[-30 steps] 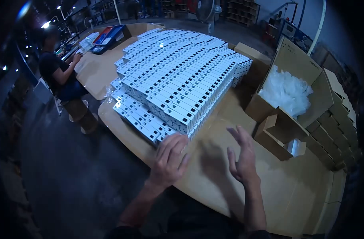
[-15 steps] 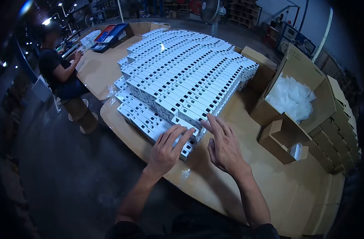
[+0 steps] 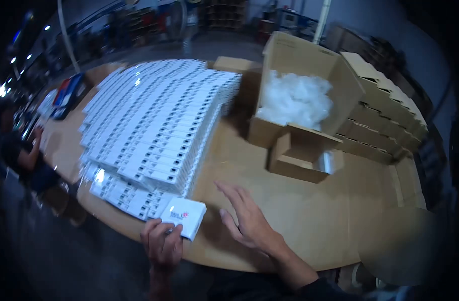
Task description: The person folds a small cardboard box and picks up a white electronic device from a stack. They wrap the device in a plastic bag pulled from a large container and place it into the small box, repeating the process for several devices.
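A flat white box (image 3: 185,215) with small red and dark print is gripped at its lower left edge by my left hand (image 3: 163,242). It is beside the near end of a large stack of white boxes (image 3: 154,120) with small dark squares on their ends. To the right of the held box, my right hand (image 3: 247,218) is over the brown table (image 3: 310,215), fingers apart, holding nothing. The underside of the held box is hidden.
A large open carton (image 3: 357,95) holds clear plastic bags (image 3: 297,100). In front of it is a small open carton (image 3: 299,158). Flattened cardboard (image 3: 390,115) is stacked at the right. A person (image 3: 26,153) sits at the far left beside a blue and red tray (image 3: 66,95).
The view has turned right, so the stack appears farther left. My left hand has drawn a white box out from the stack's near end. My right hand is now away from the stack.
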A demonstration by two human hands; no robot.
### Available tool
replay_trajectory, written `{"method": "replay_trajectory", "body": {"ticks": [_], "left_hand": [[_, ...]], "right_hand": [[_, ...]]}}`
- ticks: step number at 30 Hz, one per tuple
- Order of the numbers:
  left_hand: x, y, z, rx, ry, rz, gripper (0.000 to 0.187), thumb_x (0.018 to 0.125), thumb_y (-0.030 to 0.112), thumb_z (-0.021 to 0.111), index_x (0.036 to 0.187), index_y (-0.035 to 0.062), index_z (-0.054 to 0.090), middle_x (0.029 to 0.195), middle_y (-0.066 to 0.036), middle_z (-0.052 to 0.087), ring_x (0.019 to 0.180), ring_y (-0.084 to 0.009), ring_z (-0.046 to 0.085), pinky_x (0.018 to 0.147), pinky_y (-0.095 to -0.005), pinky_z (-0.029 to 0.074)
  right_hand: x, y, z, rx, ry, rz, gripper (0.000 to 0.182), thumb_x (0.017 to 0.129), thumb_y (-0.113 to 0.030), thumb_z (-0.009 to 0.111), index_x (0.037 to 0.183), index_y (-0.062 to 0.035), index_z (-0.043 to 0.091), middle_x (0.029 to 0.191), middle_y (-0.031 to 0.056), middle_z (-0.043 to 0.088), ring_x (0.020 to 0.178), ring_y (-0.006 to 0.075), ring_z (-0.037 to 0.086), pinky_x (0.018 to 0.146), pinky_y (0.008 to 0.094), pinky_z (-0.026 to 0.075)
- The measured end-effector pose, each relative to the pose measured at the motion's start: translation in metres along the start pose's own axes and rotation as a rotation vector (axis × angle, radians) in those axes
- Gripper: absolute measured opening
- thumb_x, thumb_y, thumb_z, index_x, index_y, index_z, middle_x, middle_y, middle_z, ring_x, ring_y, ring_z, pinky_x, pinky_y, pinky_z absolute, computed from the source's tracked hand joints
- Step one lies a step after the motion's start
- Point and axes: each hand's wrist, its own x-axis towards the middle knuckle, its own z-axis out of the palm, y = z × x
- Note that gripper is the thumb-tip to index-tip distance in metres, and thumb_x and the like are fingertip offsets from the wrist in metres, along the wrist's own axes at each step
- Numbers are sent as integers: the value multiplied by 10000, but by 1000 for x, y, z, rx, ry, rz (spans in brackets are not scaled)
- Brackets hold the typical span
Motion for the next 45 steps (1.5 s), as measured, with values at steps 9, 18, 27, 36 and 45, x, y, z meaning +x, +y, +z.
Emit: {"method": "replay_trajectory", "body": {"ticks": [9, 18, 27, 36, 45], "left_hand": [[75, 93, 102, -541, -99, 90, 471, 647, -92, 826, 1065, 105, 736, 1125, -118, 586, 1161, -386, 595, 946, -472, 543], [268, 107, 211, -525, -276, 191, 295, 804, 22, 779, 1086, 44, 697, 1057, -143, 674, 1025, -337, 669, 880, -417, 542], [371, 83, 352, -301, -559, 547, 223, 847, 4, 706, 1069, 19, 726, 1070, -170, 717, 1029, -363, 679, 906, -426, 545], [354, 104, 297, -1146, -492, -78, 146, 1053, 88, 553, 1134, -8, 628, 939, -14, 654, 845, -71, 599, 760, -244, 509], [277, 140, 246, -1437, -121, -430, 125, 1067, 85, 506, 1121, 19, 597, 914, -22, 638, 809, -48, 575, 707, -242, 493]], "right_hand": [[-40, 50, -73, 869, 68, 459, 379, 1088, -197, 524, 1447, -76, 543, 1138, 61, 650, 1004, 118, 613, 860, 269, 519], [5, 139, -185, 49, 510, 207, 184, 944, -38, 582, 1017, -53, 751, 872, 125, 662, 736, 187, 592, 691, 332, 486], [80, 187, -247, -140, 519, 300, 193, 901, -171, 704, 1075, -114, 762, 994, 137, 690, 911, 256, 630, 814, 365, 516], [115, 213, -259, -187, 463, 80, 579, 746, -390, 901, 1195, -65, 731, 1094, 146, 648, 1040, 275, 617, 898, 394, 506], [54, 157, -211, 327, 433, 207, 247, 992, -244, 703, 864, -34, 718, 731, -37, 588, 691, 80, 458, 672, 273, 386]]}}
